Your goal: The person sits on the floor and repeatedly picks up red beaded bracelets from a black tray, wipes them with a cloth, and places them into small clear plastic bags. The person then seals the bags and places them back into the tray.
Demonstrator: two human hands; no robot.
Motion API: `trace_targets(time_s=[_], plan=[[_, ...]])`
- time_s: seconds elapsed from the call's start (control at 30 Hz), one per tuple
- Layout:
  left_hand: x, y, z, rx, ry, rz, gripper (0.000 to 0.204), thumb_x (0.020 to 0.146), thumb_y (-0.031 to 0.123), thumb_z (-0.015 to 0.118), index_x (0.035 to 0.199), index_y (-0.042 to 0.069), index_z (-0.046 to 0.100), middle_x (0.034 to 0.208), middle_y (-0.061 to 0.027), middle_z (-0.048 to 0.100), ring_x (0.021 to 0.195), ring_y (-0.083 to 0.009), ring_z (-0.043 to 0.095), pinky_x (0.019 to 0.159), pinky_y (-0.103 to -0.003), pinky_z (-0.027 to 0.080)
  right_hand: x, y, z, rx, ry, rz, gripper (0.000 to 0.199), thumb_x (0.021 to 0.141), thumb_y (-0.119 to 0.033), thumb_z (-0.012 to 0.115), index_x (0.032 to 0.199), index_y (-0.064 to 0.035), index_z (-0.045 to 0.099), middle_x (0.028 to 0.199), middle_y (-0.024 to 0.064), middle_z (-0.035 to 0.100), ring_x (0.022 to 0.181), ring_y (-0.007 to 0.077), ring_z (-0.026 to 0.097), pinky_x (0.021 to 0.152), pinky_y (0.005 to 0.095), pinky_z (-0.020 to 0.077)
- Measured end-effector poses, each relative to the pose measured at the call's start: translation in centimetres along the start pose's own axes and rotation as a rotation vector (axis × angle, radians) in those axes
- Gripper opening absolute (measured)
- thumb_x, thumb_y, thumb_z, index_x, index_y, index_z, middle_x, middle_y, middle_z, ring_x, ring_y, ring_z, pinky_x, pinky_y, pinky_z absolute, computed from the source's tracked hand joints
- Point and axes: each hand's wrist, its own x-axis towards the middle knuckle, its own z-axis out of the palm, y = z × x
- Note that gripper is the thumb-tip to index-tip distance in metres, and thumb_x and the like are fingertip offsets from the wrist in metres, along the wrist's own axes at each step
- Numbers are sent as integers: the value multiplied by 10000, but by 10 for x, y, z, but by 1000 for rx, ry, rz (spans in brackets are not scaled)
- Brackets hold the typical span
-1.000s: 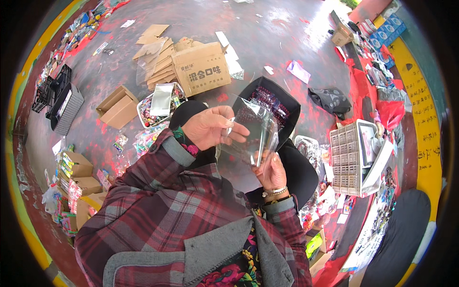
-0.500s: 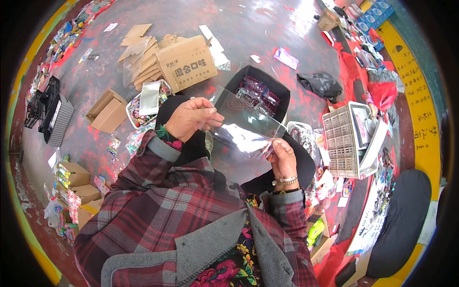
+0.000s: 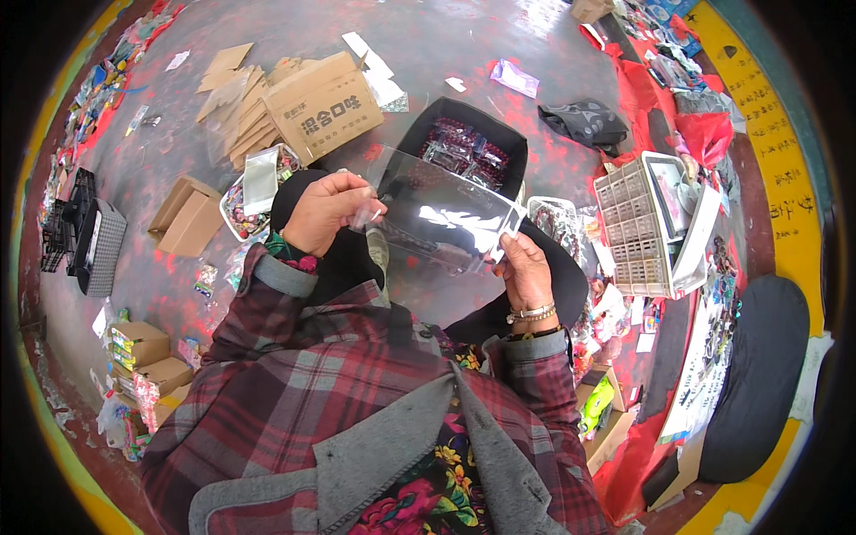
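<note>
We note the left hand [image 3: 328, 212] and right hand [image 3: 524, 271] each pinching the clear plastic bag [image 3: 441, 218], near the black box [image 3: 465, 147].

Red-and-grey plaid sleeves [image 3: 294, 374], a clear glossy bag [image 3: 437, 218], a black bin [image 3: 464, 134], a brown carton [image 3: 323, 105].

A single fisheye view looks steeply down from the person's head, close over the plaid-sleeved forearms that rise from the lower edge. It faces the red-stained floor [image 3: 499, 36] ahead, whose far side sits at the top. Straight lines bow toward the dark round rim.
</note>
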Motion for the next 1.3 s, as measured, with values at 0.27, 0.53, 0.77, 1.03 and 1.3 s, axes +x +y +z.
trace_targets(time_s=[0.27, 0.53, 0.77, 1.03, 1.3], plan=[[-3, 2, 3, 141, -37, 9, 109, 866, 150, 569, 856, 42, 557, 736, -58, 632, 604, -84, 574, 537, -181, 420, 10, 17, -15, 3, 59, 5, 160, 890, -151, 548, 915, -19, 634, 773, 34, 641, 554, 71, 541, 452, 179, 416], [-5, 0, 5, 170, -158, -57, 128, 876, 170, 547, 822, 55, 536, 700, -45, 622, 566, -78, 559, 496, -178, 396, 10, 11, -13, -79, 81, 71, 198, 884, -196, 566, 990, -39, 624, 797, 0, 632, 628, 44, 535, 506, 162, 380], [-1, -8, 18, -16, -57, -108, 118, 887, 177, 536, 833, 72, 534, 712, -34, 622, 566, -83, 564, 513, -197, 426, 9, 7, 3, -319, 181, -164, 327, 809, -103, 655, 1120, -35, 579, 919, -24, 545, 748, 40, 486, 629, 183, 410], [2, -15, 46, 14, -78, -95, 124, 886, 182, 543, 814, 82, 552, 750, -12, 616, 613, -65, 564, 544, -202, 444, -11, 1, 59, -443, -153, -211, 442, 710, -65, 723, 1123, -61, 567, 909, -8, 459, 825, 81, 472, 715, 207, 435], [3, -36, 57, -127, -54, -68, 184, 900, 223, 540, 835, 59, 590, 796, -5, 609, 697, -65, 553, 611, -201, 437, -18, -1, 85, -1096, -19, -675, 318, 756, -115, 647, 1065, -67, 593, 854, 134, 524, 816, 296, 522, 716, 348, 436]])
